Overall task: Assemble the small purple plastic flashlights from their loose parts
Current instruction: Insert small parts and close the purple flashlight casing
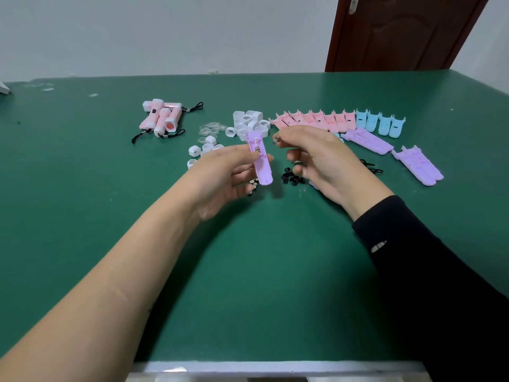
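**Purple shell in the left hand, small part pinched in the right**

The left hand (228, 172) holds a purple half-shell (260, 158) above the green desk (248, 271). Its fingers are curled around the shell's long edges, and the open side faces up. A small metal piece sits inside the shell near its wide end.

The right hand (316, 158) pinches a small grey part (276, 139) between thumb and forefinger. The part is just beside the shell's wide end and apart from it.

On the desk:
- More purple shells (369, 140) lie to the right, near the rows of pink shells (314, 119) and blue shells (381, 122).
- White caps (249, 122) and clear lenses (210, 130) lie behind the hands.
- Small black parts (292, 177) lie in a heap between the hands.
- Finished pink flashlights (162, 118) with black cords lie well apart, to the far left.
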Demonstrator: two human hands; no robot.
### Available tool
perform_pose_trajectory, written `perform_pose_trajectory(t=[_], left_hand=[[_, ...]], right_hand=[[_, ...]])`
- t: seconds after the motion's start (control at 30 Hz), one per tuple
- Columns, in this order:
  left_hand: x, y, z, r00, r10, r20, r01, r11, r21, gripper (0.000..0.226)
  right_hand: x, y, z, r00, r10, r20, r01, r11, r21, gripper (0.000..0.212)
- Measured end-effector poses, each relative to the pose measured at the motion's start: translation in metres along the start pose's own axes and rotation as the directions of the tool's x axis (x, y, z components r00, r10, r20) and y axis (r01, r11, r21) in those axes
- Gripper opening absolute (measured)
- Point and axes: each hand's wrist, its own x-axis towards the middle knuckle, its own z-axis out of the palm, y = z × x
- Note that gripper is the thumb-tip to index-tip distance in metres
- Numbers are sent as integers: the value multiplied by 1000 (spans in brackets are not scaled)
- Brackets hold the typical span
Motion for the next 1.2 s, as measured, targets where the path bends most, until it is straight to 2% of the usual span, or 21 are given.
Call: perform_pose_trajectory(t=[0.23,0.47,1.0,1.2], left_hand=[[-2,2,4,999,20,36,-21,1000,16,21],[-2,0,3,998,29,60,-30,999,24,24],[-1,-1,2,997,52,53,-57,994,93,31],[-2,-1,3,997,65,36,-69,985,157,25]], right_hand=[[-1,2,5,997,-73,2,72,990,-124,18],[-5,1,7,983,-185,12,183,956,-228,16],[-5,0,6,984,-164,67,176,948,-265,16],[-6,0,5,977,-210,43,213,935,-285,9]])
